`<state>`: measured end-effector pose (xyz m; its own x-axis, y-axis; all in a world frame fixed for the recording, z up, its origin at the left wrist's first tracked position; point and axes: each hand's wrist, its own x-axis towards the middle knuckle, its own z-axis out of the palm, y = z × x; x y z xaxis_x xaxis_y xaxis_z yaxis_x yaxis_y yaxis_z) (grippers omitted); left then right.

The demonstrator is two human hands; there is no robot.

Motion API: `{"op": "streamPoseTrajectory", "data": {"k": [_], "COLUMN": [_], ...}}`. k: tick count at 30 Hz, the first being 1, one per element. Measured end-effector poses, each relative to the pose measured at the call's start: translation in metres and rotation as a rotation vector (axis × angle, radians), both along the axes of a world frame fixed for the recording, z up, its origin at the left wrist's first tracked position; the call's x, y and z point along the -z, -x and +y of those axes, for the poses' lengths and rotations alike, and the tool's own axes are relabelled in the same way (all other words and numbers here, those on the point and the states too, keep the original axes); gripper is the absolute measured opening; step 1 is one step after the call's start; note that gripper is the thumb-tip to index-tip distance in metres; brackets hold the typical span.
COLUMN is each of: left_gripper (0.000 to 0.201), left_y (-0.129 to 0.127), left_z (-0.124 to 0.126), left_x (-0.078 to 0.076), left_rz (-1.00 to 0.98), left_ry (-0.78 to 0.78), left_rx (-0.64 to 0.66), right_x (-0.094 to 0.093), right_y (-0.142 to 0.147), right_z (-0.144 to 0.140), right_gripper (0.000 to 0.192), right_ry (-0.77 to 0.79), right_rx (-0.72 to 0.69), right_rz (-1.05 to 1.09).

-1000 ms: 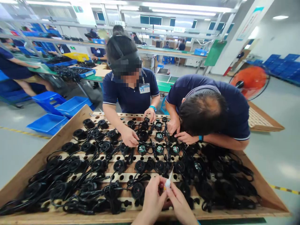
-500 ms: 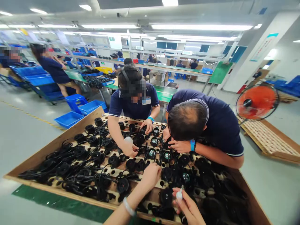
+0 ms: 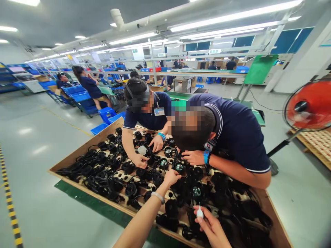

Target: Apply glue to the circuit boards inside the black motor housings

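Observation:
My left hand (image 3: 171, 178) reaches over the box, its fingers pinched together at the near edge of a round black housing (image 3: 179, 167) with a green circuit board inside. Whatever lies between those fingertips is hidden. In my right hand (image 3: 210, 222) is a small white dropper bottle (image 3: 200, 212), its thin nozzle pointing up. Just beyond that bottle sits another open housing (image 3: 196, 192) with a green board. Several more black housings and their cables lie around both hands on a perforated wooden rack (image 3: 124, 176).
Wooden walls (image 3: 90, 197) enclose the rack. Two co-workers lean over its far side; one's hand (image 3: 141, 160) and the other's hand (image 3: 193, 157) are among the housings. An orange fan (image 3: 311, 106) stands at right, and blue bins (image 3: 99, 128) lie beyond the far left corner.
The camera view has turned left and tilted up. My left hand has moved forward to a housing with a green board. My right hand still holds the dropper bottle upright.

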<state>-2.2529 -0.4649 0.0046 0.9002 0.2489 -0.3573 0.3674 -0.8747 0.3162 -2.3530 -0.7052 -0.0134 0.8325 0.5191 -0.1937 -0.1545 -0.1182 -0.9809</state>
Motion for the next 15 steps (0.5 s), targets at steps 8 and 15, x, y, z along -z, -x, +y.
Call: {"op": "streamPoseTrajectory", "data": {"k": [8,15], "left_gripper": [0.026,0.026], "left_y": [0.007,-0.015], "left_z": [-0.028,-0.059], "left_x": [-0.014,-0.01], "left_rz": [-0.058,0.122], "left_ry": [-0.168,-0.234], "left_rx": [0.204,0.372], "right_x": [0.012,-0.004], "right_y": [-0.001,0.006], "right_z": [-0.011,-0.011], "right_gripper": [0.057,0.055], "right_ry": [-0.012,-0.008], "right_rx": [0.03,0.083], "right_rz": [0.047,-0.002]}}
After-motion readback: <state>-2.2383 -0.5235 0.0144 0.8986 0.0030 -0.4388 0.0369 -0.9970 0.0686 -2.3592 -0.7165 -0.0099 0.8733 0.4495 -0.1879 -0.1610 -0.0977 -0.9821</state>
